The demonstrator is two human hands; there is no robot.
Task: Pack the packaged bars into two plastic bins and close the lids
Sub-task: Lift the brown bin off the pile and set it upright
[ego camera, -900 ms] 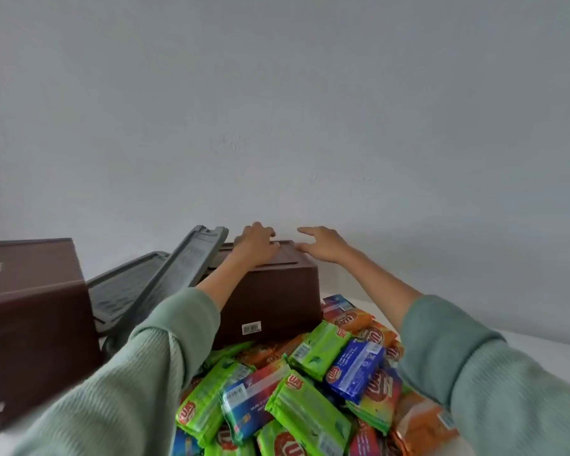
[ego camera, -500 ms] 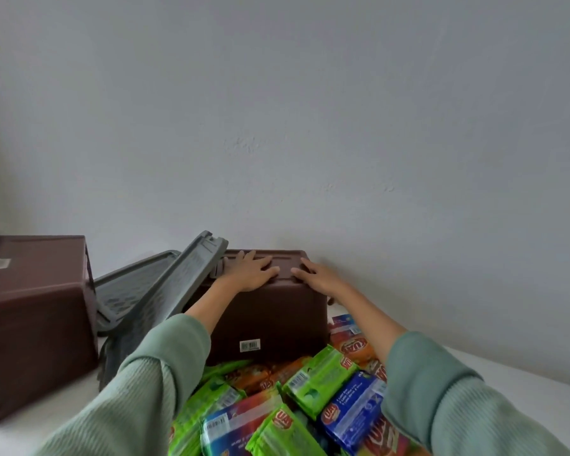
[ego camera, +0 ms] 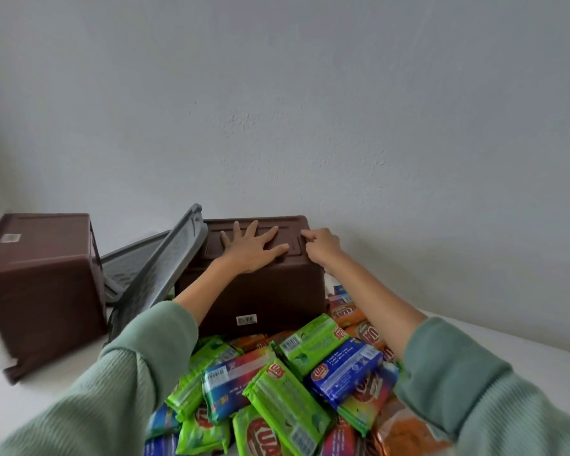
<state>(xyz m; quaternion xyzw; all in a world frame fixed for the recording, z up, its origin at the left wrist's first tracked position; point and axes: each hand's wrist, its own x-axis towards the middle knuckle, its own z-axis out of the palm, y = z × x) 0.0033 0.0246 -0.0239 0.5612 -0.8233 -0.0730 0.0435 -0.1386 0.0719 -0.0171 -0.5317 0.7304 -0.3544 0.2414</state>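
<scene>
Bin under left hand — right hand grips edge.

the brown bin is showing me only outer walls, hiding its inside, and its barcode sticker is reading too small. in front of the bin, the bar pile is running off the bottom edge; at its right, my right forearm is covering more bars. left of the bin, my left sleeve is hiding the grey lid low down, and the second bin is blurring.

Brown bins, grey latticed lids, green, blue, orange bars, sage ribbed sleeves.
</scene>
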